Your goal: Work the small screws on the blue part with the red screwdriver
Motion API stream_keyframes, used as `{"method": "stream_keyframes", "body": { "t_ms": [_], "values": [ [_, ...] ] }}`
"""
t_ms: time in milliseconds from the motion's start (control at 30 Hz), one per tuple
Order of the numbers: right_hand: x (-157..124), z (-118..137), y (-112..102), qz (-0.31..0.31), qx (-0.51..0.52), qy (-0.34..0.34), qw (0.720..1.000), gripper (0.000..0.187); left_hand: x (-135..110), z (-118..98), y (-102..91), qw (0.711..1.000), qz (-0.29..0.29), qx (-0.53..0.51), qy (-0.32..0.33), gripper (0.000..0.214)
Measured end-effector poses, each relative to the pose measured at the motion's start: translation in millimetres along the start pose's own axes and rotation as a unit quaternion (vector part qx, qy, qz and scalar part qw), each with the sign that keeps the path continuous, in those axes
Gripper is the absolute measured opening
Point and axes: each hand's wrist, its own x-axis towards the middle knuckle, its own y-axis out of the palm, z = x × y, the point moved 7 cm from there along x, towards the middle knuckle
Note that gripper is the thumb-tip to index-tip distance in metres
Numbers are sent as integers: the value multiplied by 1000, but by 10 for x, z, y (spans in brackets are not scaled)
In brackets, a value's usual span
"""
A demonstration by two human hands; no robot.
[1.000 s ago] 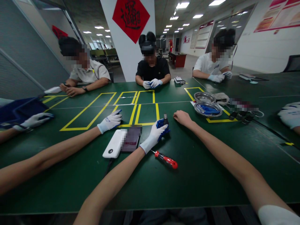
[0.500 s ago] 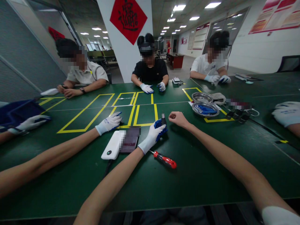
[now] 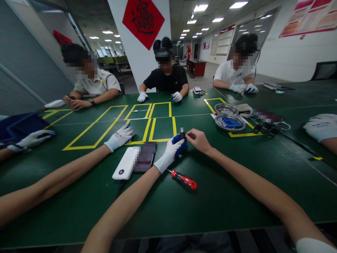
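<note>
My left hand (image 3: 174, 147), in a white and blue glove, is closed around a small dark upright part (image 3: 182, 133) near the yellow tape squares. My bare right hand (image 3: 198, 139) has its fingers pinched together at the top of that part, touching it. A red-handled screwdriver (image 3: 183, 180) lies on the green table (image 3: 216, 196) just below my left wrist. A white power bank (image 3: 123, 163) and a dark phone (image 3: 145, 157) lie to the left of my left forearm.
A neighbour's gloved hand (image 3: 120, 137) and bare arm stretch in from the left. Two metal dishes (image 3: 230, 121) stand at the right, one holding blue items. Three people sit across the table. Another gloved hand (image 3: 321, 126) rests at the far right.
My right hand has moved left from beside the part until its fingertips meet the part's top. The person opposite has spread both gloved hands apart.
</note>
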Motion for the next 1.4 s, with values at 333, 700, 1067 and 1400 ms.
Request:
{"method": "stream_keyframes", "body": {
  "t_ms": [333,700,1067,1400],
  "values": [
    [-97,193,80,87,-238,-150,956,24,-19,-122,-22,991,-31,101,84,45],
    [-146,105,14,45,-123,-86,988,12,-28,-129,0,990,-32,119,72,49],
    [-130,162,59,79,-263,-103,956,17,-57,-163,49,984,-28,157,82,49],
    [-212,174,99,60,-353,-145,923,26,-38,-147,16,976,-29,195,95,46]
  ]
}}
